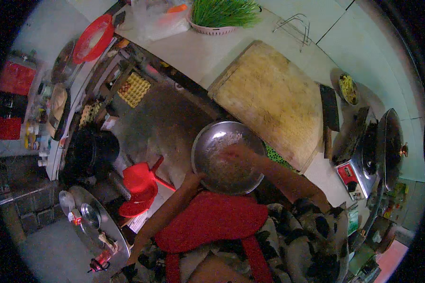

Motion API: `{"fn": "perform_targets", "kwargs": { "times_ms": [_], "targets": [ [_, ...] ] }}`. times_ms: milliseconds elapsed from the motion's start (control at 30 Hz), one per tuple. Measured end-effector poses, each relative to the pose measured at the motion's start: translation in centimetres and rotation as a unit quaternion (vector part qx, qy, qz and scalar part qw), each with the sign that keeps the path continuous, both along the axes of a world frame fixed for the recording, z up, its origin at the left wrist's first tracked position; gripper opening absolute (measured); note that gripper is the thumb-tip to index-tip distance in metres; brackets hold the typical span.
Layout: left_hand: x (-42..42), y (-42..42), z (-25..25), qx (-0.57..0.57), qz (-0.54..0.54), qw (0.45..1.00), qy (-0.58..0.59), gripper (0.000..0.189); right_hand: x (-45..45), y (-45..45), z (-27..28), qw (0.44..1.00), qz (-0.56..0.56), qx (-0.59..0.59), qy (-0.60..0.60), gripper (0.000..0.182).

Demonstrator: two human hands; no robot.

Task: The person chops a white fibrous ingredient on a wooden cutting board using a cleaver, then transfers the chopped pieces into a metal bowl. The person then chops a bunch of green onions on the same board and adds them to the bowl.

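Note:
A round metal bowl (212, 180) is held in front of me, above a red plastic stool (212, 221). My left hand (197, 177) grips the bowl's lower left rim. Inside the bowl, my right hand (235, 154) reaches down to pale, grainy stuff (233, 138) that clings to the metal; its fingers are blurred, so their exact pose does not show. Up and to the right of the bowl, a worn wooden chopping board (269, 102) lies on the pale counter (177, 53), with a dark-bladed cleaver (329, 109) beside its right edge.
At the right stand a gas stove (354, 177), a glass lid (391, 152) and a small dish of food (347, 88). Greens fill a pink basket (212, 30) at the top. On the left are a tray of eggs (134, 90), a red chair (140, 187) and a round metal table (117, 233).

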State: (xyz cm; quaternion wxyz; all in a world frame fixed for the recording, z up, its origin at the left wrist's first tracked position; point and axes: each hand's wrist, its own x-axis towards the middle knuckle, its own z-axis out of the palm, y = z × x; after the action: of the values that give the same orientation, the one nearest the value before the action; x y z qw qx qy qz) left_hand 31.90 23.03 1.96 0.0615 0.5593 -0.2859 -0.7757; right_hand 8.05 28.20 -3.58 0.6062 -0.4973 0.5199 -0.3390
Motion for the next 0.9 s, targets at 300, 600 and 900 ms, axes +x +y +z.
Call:
{"fn": "perform_targets", "kwargs": {
  "times_ms": [300,600,900],
  "targets": [
    [0.2,-0.2,2.1,0.017,-0.010,0.998,-0.053,0.062,2.5,0.7,1.0,0.910,-0.029,-0.252,0.329,0.023],
    [2.0,0.5,-0.9,0.008,0.023,0.999,-0.048,0.063,-19.6,-3.5,4.3,0.734,-0.442,-0.141,0.495,0.053],
    [2.9,1.4,-1.5,0.008,0.045,0.999,0.007,0.064,-27.2,-7.5,2.9,0.674,-0.266,0.073,0.685,0.082]
  ]
}}
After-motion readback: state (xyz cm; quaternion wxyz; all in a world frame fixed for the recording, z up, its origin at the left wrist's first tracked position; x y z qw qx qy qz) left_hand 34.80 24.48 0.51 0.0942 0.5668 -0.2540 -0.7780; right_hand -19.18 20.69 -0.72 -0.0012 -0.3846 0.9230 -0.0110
